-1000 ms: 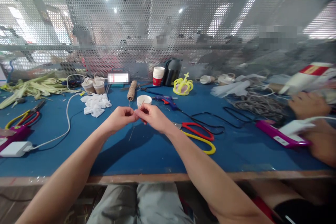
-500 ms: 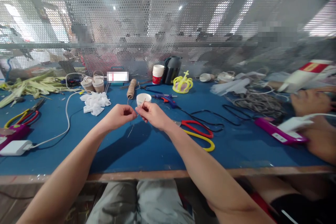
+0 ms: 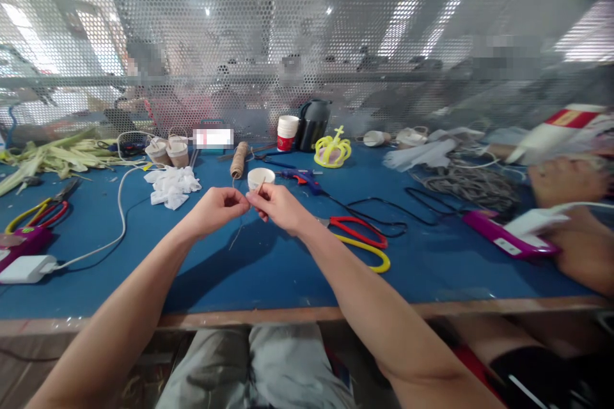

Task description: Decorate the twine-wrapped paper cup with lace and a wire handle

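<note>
My left hand and my right hand meet above the blue table, fingertips pinched close together. Between them runs a thin strand of twine, its loose end dangling below my left fingers. A short brown bit of twine sticks up from my right fingertips. Just behind the hands stands a white paper cup, partly hidden by my right hand. A spool of brown twine lies behind the left hand. To the right of the cup is a blue glue gun. Scissors with red and yellow handles lie beside my right forearm.
Crumpled white fabric, twine-wrapped cups and corn husks are on the left. A yellow crown, stacked paper cups and a dark jug stand behind. A co-worker's hands are at right, near a purple power strip.
Both hands stay pinched together in nearly the same place. The dangling twine end has swung slightly left, and the whole view has shifted a little.
</note>
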Demonstrator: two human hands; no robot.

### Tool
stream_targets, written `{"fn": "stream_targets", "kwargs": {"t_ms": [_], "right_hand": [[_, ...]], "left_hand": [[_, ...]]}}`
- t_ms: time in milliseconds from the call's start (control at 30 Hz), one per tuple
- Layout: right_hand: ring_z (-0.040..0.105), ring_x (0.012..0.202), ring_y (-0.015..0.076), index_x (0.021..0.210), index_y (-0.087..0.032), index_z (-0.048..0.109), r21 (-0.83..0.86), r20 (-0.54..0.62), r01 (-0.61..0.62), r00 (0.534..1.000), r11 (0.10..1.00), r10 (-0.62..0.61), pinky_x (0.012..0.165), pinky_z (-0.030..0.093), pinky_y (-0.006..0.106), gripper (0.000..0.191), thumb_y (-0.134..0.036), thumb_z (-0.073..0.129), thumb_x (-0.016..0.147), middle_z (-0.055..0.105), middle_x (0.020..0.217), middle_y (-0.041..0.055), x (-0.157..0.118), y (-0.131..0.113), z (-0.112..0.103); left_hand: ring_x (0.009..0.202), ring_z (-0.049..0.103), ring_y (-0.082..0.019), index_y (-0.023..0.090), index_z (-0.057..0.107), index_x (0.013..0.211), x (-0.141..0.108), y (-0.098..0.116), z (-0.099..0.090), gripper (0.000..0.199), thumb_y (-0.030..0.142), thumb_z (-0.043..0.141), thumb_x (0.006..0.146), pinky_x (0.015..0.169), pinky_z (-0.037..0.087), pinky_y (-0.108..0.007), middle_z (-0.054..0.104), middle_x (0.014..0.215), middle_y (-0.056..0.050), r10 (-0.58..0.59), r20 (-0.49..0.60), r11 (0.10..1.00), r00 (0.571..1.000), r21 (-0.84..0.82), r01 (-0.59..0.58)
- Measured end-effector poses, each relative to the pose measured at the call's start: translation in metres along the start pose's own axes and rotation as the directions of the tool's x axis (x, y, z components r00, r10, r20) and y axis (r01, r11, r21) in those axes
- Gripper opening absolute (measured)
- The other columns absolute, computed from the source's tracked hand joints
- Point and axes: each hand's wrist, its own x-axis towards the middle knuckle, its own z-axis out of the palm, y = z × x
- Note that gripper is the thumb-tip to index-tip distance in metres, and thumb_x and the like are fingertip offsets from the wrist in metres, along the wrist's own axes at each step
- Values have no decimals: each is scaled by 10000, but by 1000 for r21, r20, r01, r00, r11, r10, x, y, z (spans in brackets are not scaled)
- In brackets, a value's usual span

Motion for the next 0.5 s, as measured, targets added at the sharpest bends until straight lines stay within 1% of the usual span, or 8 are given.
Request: {"fn": "stream_targets", "kwargs": {"t_ms": [100,233,333,500], "right_hand": [[427,427,63,669,-153,448,0,-11,4,1000,1000,-4,420,362,187,202,-303,505,792,457,495,-43,0,-1,1],[429,421,66,651,-159,437,-7,-32,18,999,1000,-19,410,360,190,231,-330,526,778,461,488,-43,0,0,1],[433,418,68,648,-162,430,-11,-53,23,998,1000,-23,404,362,192,236,-334,520,782,461,486,-42,0,1,2],[425,416,62,657,-164,430,-8,-70,29,997,1000,-29,398,370,187,216,-313,490,802,455,487,-45,0,1,3]], "left_hand": [[505,367,-63,128,534,613,0,0,1,176,293,592,628,484,271,-202,462,541,44,-31,20,997,999,-74,33],[489,355,-54,130,524,603,0,0,4,178,282,616,598,475,259,-198,472,542,47,-100,-2,979,995,-177,98],[470,343,-47,133,519,608,0,0,7,172,279,609,597,459,246,-196,477,548,45,-121,-8,972,993,-205,117],[411,289,-34,140,508,603,1,-2,9,200,300,627,585,414,189,-200,430,497,63,-148,-9,960,989,-244,141]]}}
